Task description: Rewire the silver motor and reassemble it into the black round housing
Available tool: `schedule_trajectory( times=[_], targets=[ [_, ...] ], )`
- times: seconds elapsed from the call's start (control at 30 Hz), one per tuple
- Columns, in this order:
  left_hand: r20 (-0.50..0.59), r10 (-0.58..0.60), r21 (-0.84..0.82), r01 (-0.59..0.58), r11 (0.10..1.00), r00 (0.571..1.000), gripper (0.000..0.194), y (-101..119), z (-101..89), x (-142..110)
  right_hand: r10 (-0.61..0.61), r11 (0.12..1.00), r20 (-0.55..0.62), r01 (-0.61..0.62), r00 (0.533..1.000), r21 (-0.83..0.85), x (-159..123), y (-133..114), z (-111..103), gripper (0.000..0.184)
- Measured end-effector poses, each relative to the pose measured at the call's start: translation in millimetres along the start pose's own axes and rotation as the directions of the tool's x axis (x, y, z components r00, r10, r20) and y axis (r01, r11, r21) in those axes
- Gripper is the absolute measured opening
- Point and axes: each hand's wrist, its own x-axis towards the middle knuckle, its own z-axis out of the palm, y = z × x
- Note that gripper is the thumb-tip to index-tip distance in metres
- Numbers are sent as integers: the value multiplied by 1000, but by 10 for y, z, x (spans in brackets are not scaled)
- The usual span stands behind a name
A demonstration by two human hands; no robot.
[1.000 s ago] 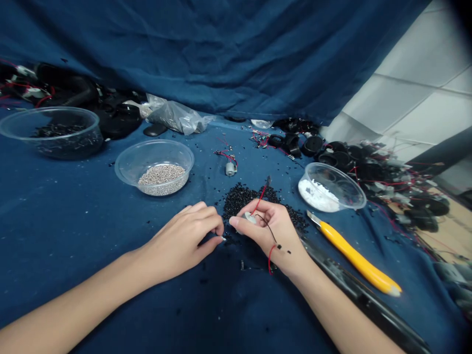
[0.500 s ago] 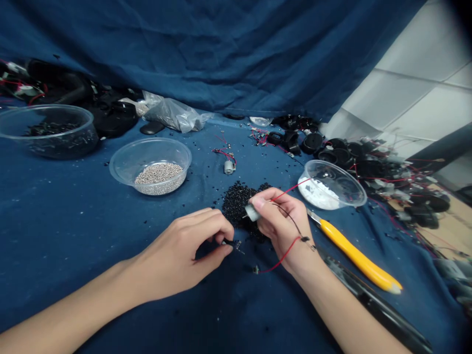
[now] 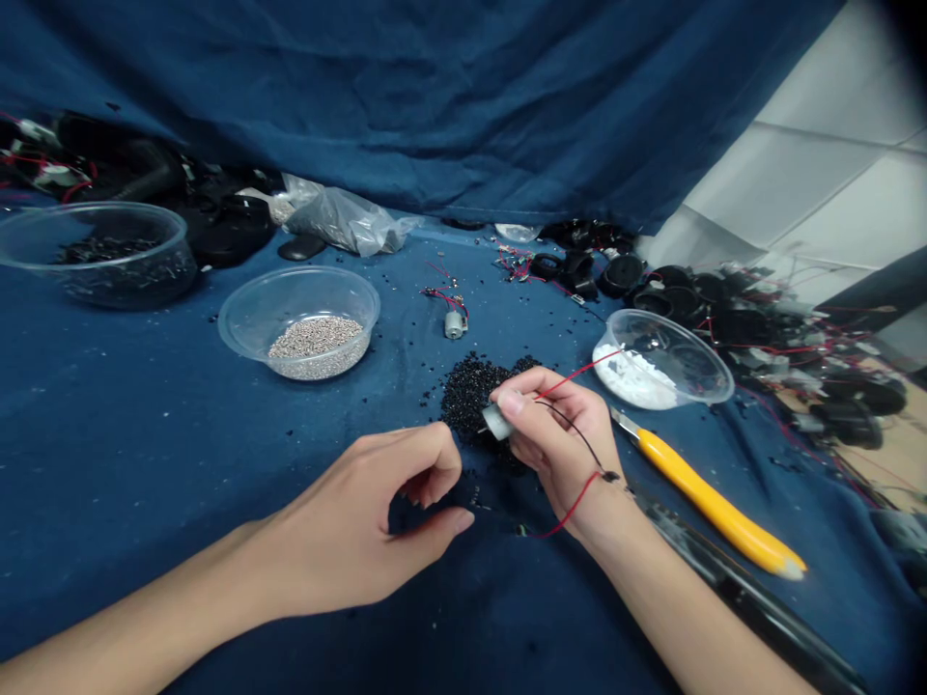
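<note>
My right hand (image 3: 565, 449) is closed on a small silver motor (image 3: 495, 423), pinched between thumb and fingers. The motor's red wire (image 3: 579, 372) and black wire loop over the back of that hand. My left hand (image 3: 383, 516) rests on the blue cloth just left of it. Its fingers are curled toward the thumb, and what they hold, if anything, is hidden. A pile of tiny black pieces (image 3: 467, 386) lies on the cloth right behind both hands.
A clear bowl of silver grains (image 3: 246, 314) stands at mid left, a bowl of black bits (image 3: 43, 227) far left, and a bowl with white parts (image 3: 714, 381) on the right. A yellow utility knife (image 3: 714, 507) and black bar (image 3: 753, 598) lie right. A loose motor (image 3: 454, 326) and heaped black parts (image 3: 724, 309) sit behind.
My left hand drew back toward me from the pile and loosened its pinch on a tiny black piece. My right hand lifted the motor and turned it, swinging the red wire to the right.
</note>
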Motion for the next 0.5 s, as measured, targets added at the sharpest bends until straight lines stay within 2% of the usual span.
schedule_trajectory(
  times=[0.1,0.17,0.27,0.33,0.4,0.5],
  targets=[
    [-12,-4,-3,4,1000,1000,27,17,-9,1,1,1000,32,-1,999,26,-11,-7,-15,23],
    [-3,-5,-1,5,1000,1000,27,27,-19,2,29,998,127,-36,992,56,-40,-28,-30,22],
    [26,-6,3,6,1000,1000,26,33,-24,-2,85,985,360,-132,929,108,-99,-75,-51,21],
    [21,-5,1,5,1000,1000,25,32,-15,-6,100,978,460,-172,883,118,-130,-101,-60,23],
    [5,-7,-5,7,1000,1000,25,30,0,-7,101,979,489,-174,866,105,-144,-112,-66,24],
    [-13,-19,-10,19,1000,1000,25,27,18,2,81,987,486,-137,870,80,-141,-102,-78,25]
  ],
)
